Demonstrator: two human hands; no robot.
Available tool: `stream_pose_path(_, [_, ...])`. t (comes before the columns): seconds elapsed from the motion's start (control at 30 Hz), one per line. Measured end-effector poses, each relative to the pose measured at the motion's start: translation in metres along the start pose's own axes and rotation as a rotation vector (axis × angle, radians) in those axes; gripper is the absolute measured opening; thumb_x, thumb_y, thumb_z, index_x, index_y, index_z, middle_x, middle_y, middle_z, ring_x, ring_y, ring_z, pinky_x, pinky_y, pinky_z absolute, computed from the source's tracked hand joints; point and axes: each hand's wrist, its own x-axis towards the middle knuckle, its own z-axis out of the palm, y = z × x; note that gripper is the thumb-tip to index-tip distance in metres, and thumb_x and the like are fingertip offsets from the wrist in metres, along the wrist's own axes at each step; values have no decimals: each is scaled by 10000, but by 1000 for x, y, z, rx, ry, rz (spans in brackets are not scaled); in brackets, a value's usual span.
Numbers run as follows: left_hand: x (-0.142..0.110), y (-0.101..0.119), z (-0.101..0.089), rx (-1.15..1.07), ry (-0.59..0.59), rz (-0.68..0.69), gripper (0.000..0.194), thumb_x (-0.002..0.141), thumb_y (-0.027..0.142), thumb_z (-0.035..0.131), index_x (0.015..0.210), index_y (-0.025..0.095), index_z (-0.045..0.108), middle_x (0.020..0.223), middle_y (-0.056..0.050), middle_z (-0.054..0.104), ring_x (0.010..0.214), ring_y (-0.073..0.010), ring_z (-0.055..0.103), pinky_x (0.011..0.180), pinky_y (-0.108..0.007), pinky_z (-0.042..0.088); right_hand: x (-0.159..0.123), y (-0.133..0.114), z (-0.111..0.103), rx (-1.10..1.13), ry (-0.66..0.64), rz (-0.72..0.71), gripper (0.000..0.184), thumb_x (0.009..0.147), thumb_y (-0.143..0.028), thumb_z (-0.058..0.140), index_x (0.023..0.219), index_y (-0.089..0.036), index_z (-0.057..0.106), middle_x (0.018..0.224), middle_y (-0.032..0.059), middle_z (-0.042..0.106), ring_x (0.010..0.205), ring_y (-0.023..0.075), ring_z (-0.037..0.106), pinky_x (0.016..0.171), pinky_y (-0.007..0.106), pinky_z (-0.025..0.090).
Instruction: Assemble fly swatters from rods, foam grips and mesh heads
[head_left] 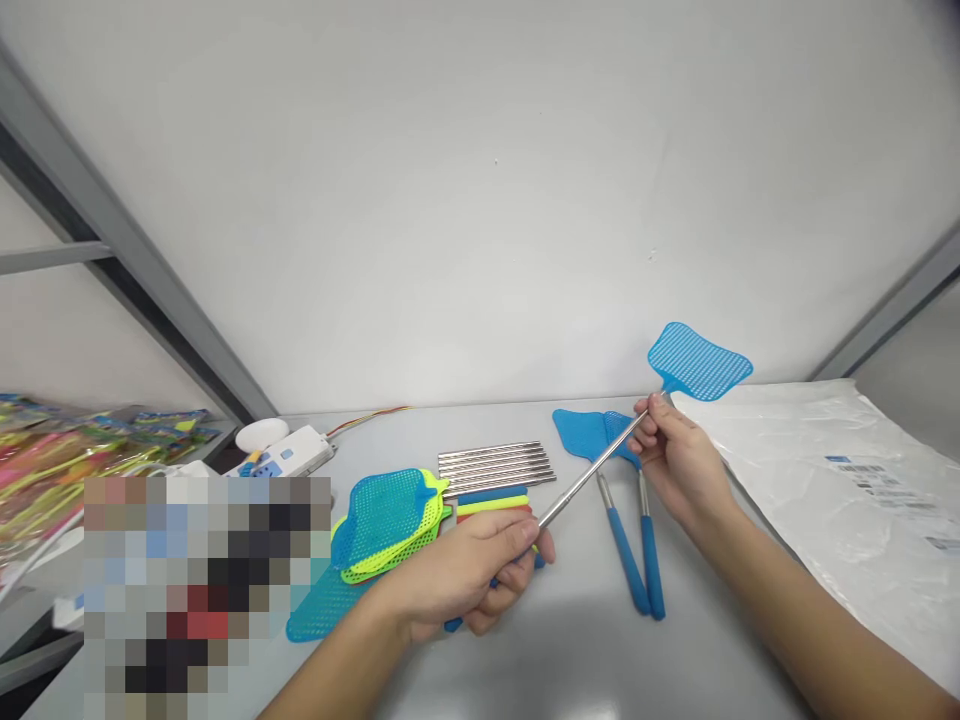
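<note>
My left hand [499, 560] is closed around the lower part of a fly swatter [592, 470] with a thin metal rod and a blue mesh head. My right hand [679, 450] pinches the same rod just below the head, which tilts up to the right. Below the rod, two more blue swatters [630, 555] lie with their blue grips toward me. Left of them is a row of metal rods [495, 466]. Coloured handle grips [491, 497] in blue, yellow and red lie partly hidden behind my left hand. Blue and yellow-green mesh heads [386, 520] are stacked further left.
A white plastic mailing bag [847, 470] with labels covers the right side of the grey table [585, 660]. A white power strip [292, 455] and a white rounded object [261, 434] stand at the back left. Wrapped colourful goods [90, 450] lie beyond the frame post. One area is pixelated.
</note>
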Motion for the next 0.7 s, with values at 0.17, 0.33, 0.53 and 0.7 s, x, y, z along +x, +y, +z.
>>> stream_pose_path(0.17, [-3,4,-3,62,15,-4,374,910,545,511,971,187,601,632,80,322,443,-37,203,372,-164,135,12,-9,-8,22,49,-78,237,793,-379,732,724,-160,670,569,-48,381,533,79,364,465,194,397])
stream_pose_path(0.33, [-5,6,-12,105,34,53,378,921,547,486,976,191,600,626,83,300,451,-46,175,358,-168,125,-13,7,11,-51,-120,-9,241,820,-436,694,873,-201,684,598,-38,447,538,91,396,487,221,428])
stream_pose_path(0.53, [-17,14,-31,293,59,72,417,922,566,463,980,181,610,637,71,316,473,-56,234,367,-161,201,-20,7,14,-107,-138,1,250,858,-426,653,823,-180,683,563,-49,387,511,78,342,486,216,405])
stream_pose_path(0.7, [-34,20,-57,456,87,79,451,914,579,472,1005,166,630,660,54,343,504,-61,252,403,-172,191,3,-10,-2,-52,10,-103,214,821,-381,703,764,-178,670,578,-55,347,521,75,330,467,200,372])
